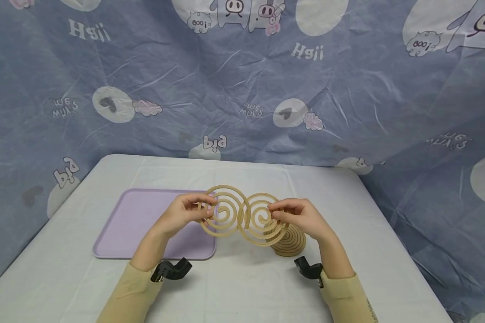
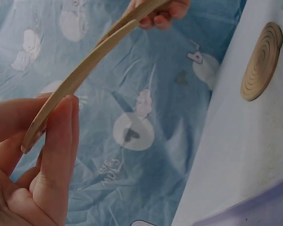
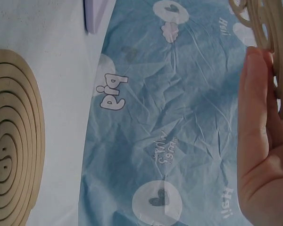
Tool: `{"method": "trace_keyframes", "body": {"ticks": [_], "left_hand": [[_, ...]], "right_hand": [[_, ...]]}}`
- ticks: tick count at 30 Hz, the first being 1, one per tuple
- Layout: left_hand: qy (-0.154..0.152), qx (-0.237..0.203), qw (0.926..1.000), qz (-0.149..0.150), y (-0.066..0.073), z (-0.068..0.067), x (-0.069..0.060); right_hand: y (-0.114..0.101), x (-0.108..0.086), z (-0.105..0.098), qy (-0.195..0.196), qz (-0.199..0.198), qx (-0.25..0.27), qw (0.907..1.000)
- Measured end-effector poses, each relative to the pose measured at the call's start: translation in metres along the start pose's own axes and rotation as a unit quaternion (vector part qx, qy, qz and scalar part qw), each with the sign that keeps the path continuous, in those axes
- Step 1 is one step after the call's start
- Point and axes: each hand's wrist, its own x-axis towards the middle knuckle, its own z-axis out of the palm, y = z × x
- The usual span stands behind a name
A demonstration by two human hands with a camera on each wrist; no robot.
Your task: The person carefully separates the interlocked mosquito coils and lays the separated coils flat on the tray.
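Left hand: (image 1: pixel 186 213) pinches the left spiral coil (image 1: pixel 223 187) at its outer side, thumb against fingers; the left wrist view shows the strip clamped between them.
Right hand: (image 1: pixel 303 216) pinches the right spiral coil (image 1: pixel 260 244), fingers and thumb on its outer side.
Held coils: both tan, thin, raised above the counter (image 1: pixel 242 291) in front of the person; rings open with gaps; inner edges overlap midway between the hands. Cannot tell if linked or just crossing.
Coil disc: (image 1: pixel 294 242) tan, rings tightly nested, lies flat on the counter, below and partly behind the right coil in the head view; two small slots near its centre in the right wrist view. Cannot tell if more than one layer.
Tray: (image 1: pixel 145 220) light purple, rounded corners, on the counter's left side, partly behind the left hand.
Counter cover: white cloth, light creases.
Sleeves: (image 1: pixel 133 289) pale yellow, both arms.
Wrist mounts: (image 1: pixel 171 270) black, one per wrist.
Backdrop: (image 1: pixel 226 72) blue-grey wrinkled cloth, cartoon pigs, lettering.
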Motion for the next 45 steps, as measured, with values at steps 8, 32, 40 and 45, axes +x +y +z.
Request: {"method": "trace_keyframes", "body": {"ticks": [8,32,40,45], "left_hand": [[0.046,-0.058,0.9958,0.055,-0.002,0.003,0.003],[0.166,-0.095,0.9758,0.106,0.0,0.009,0.005],[0.173,-0.098,0.9752,0.097,0.0,0.007,0.004],[0.169,-0.096,0.9764,0.095,0.001,0.006,0.004]], "right_hand": [[-0.002,-0.002,-0.005,0.038,-0.025,0.008,0.9989],[0.002,-0.001,-0.005,0.147,-0.045,0.064,0.986],[0.006,-0.002,-0.01,0.087,-0.088,0.094,0.9879],[0.008,-0.003,-0.011,0.09,-0.098,0.068,0.9888]]}}
